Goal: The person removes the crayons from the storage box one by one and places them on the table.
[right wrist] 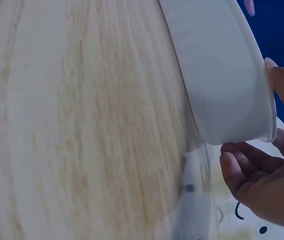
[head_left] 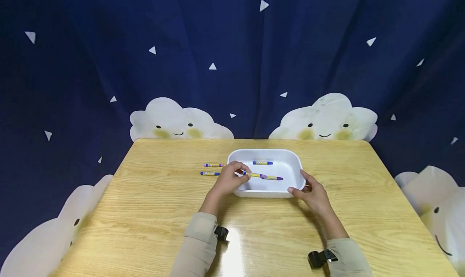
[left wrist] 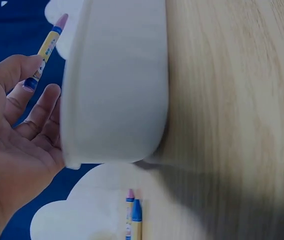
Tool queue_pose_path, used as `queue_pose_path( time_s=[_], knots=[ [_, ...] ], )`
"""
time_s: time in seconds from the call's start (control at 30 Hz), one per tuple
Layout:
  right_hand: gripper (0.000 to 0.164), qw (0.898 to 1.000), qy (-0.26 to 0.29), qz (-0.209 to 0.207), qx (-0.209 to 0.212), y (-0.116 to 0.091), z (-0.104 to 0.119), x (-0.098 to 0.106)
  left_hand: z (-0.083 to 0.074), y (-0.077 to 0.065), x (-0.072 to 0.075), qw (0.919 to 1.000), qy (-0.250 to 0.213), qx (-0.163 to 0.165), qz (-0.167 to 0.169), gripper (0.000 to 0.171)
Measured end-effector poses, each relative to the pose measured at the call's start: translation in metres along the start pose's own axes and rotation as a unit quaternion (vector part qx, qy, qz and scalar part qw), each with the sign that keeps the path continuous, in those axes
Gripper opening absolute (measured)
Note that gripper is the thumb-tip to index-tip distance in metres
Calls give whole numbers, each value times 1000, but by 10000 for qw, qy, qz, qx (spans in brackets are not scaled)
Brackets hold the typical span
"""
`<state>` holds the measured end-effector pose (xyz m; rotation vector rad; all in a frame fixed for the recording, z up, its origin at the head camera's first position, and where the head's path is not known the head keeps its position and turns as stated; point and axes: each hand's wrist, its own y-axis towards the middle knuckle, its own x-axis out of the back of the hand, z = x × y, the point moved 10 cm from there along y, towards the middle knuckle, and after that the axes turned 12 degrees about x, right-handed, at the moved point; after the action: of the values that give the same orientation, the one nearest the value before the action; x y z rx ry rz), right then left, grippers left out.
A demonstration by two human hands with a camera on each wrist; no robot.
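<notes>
My left hand (head_left: 230,178) pinches a crayon (head_left: 255,175) between thumb and fingers, over the left part of a white plastic tray (head_left: 267,194). In the left wrist view this crayon (left wrist: 46,52) has a yellow wrapper, dark blue bands and a pinkish-purple tip. Inside the tray lie a blue crayon (head_left: 262,162) and a purple crayon (head_left: 274,178). My right hand (head_left: 315,194) grips the tray's near right corner, thumb at the rim and fingers around the end wall. Left of the tray, a pink crayon (head_left: 213,165) and another blue crayon (head_left: 210,173) lie on the table.
The wooden table (head_left: 152,212) stretches out around the tray. Behind its far edge hangs a dark blue curtain (head_left: 232,34) with white triangles and smiling white clouds (head_left: 327,115).
</notes>
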<state>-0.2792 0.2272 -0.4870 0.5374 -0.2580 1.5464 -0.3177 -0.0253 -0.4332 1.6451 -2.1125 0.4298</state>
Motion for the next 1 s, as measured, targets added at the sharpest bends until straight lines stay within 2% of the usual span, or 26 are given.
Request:
queue_pose_path(
  time_s=[0.3,0.57,0.7,0.73,0.8,0.93,1.0],
  knots=[
    [91,10000,-61,4,10,1,1,1,8,-15,29,9995,-164,155,-206,9],
    [91,10000,-68,30,-61,0,2,0,30,-26,50,9967,-638,409,-279,8],
    [91,10000,-53,33,-69,0,4,0,22,-39,64,9955,-761,481,-289,9],
    [91,10000,-43,36,-66,0,4,0,24,-41,67,9950,-802,514,-283,9],
    [91,10000,-24,42,-66,0,4,0,30,-43,72,9942,-821,638,-289,11],
    [91,10000,37,26,-57,0,2,0,58,-40,78,9928,-795,821,-357,10],
    [90,10000,58,17,-45,0,1,1,64,-42,82,9926,-697,923,-372,9]
  ],
)
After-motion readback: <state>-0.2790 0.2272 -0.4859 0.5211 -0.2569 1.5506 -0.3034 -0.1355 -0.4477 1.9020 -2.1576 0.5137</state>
